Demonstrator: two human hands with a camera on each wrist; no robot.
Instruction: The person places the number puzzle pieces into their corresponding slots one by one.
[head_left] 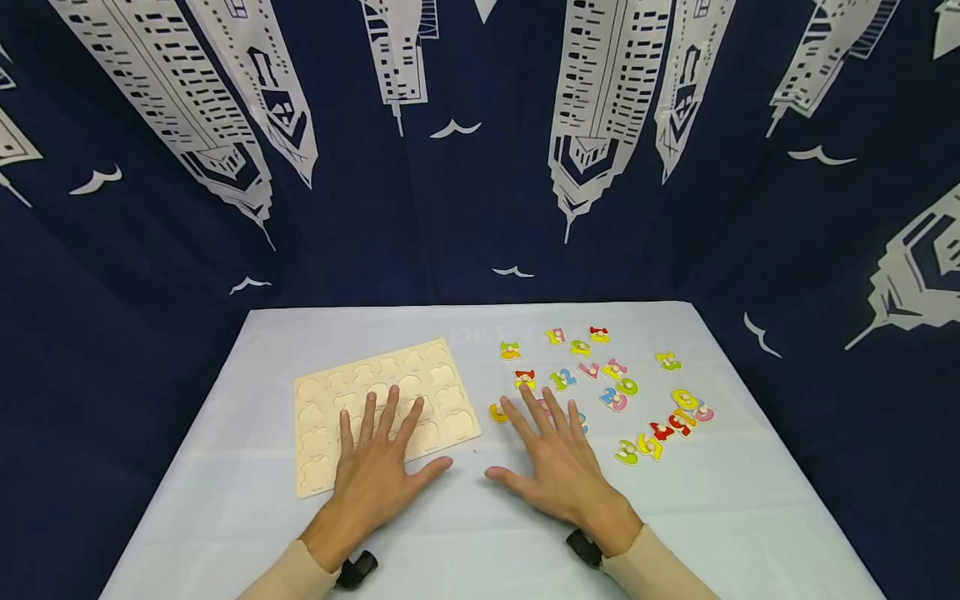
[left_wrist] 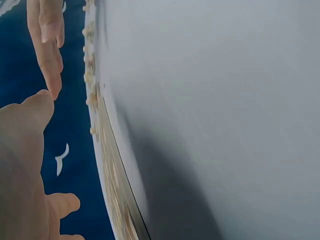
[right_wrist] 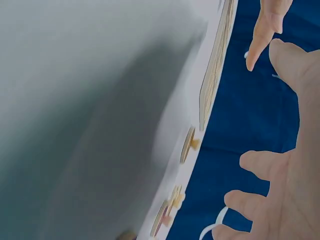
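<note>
In the head view my left hand (head_left: 375, 479) is spread above the near part of a pale wooden puzzle board (head_left: 318, 398) with shallow cut-out recesses. My right hand (head_left: 561, 471) spreads its fingers to the right of the board, over the near edge of a scatter of colourful number puzzle pieces (head_left: 626, 387). Both wrist views show the hands raised off the table, holding nothing. Small knobs stand up from the pieces, as on the yellow piece (right_wrist: 188, 145) in the right wrist view. Fingers partly hide a few pieces and some recesses.
A white-covered table (head_left: 465, 533) carries everything. Beyond it hangs a dark blue cloth (head_left: 450, 217) printed with white buildings and birds. More pieces lie toward the right, among them a red number four (head_left: 661, 431) and a green number three (head_left: 626, 452).
</note>
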